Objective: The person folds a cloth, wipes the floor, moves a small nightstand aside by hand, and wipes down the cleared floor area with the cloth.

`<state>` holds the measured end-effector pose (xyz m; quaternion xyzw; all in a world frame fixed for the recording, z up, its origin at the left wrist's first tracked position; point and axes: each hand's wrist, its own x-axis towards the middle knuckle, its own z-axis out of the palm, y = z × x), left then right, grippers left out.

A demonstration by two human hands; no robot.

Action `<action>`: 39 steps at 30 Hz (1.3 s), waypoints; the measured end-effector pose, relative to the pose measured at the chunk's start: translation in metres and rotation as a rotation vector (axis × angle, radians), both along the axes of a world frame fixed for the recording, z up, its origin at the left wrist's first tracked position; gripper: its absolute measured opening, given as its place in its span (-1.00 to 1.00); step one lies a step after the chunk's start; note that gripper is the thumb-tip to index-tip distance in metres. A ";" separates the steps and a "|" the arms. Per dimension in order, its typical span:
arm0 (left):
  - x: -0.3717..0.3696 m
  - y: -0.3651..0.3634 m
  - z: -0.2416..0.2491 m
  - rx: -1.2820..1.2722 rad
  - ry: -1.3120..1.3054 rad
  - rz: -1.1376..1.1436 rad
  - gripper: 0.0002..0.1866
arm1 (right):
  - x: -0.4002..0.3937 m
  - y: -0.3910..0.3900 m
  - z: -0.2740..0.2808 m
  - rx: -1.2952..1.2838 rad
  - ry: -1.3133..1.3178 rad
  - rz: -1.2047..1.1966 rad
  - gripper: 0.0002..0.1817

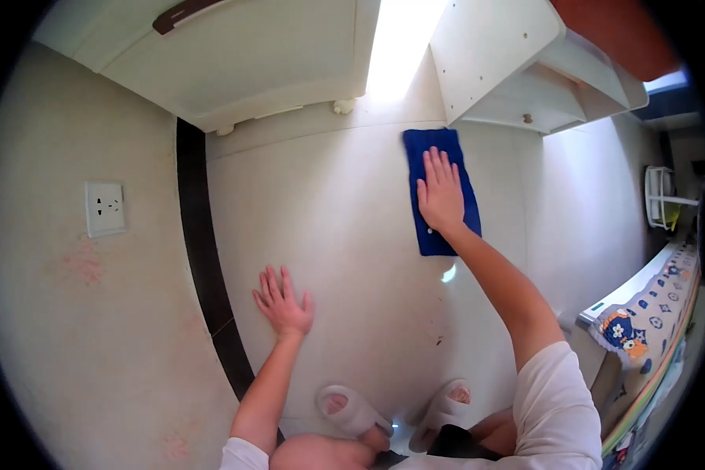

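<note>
A dark blue cloth (435, 244) lies spread on the pale tiled floor (352, 235), its far end close to a white cabinet. My right hand (442, 194) presses flat on it, fingers stretched out and pointing away from me. To the left, my left hand (284, 304) rests with spread fingers on the bare floor near the dark skirting, holding nothing. Small dark reddish marks (439, 340) show on the floor between the cloth and my feet.
A white appliance or cabinet on small feet (243, 70) stands ahead left. Right of it is a white cabinet with a knob (517, 86). A wall socket (105, 209) is at left. My slippered feet (356, 411) are below; a patterned cloth (650, 313) covers furniture at right.
</note>
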<state>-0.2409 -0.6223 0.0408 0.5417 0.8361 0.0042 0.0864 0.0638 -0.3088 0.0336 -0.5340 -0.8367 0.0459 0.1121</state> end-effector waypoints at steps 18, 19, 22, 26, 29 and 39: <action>-0.004 -0.004 -0.004 -0.012 -0.049 -0.002 -0.04 | -0.101 0.078 -0.009 0.108 0.078 0.264 -0.37; -0.004 -0.007 -0.002 -0.010 -0.048 -0.004 -0.04 | -0.107 0.061 -0.005 0.047 0.079 0.313 -0.35; -0.004 -0.004 -0.003 0.010 -0.051 -0.004 -0.05 | -0.120 0.003 0.017 -0.109 0.057 0.538 -0.31; -0.005 -0.004 -0.002 -0.001 -0.091 0.016 -0.08 | -0.111 -0.030 0.027 -0.208 0.033 0.668 -0.26; -0.006 -0.007 -0.004 -0.006 -0.113 0.020 -0.04 | -0.128 -0.005 0.024 -0.163 0.066 0.484 -0.26; -0.007 -0.005 -0.006 0.059 -0.109 0.024 -0.04 | -0.243 -0.031 0.008 -0.105 0.047 0.532 -0.29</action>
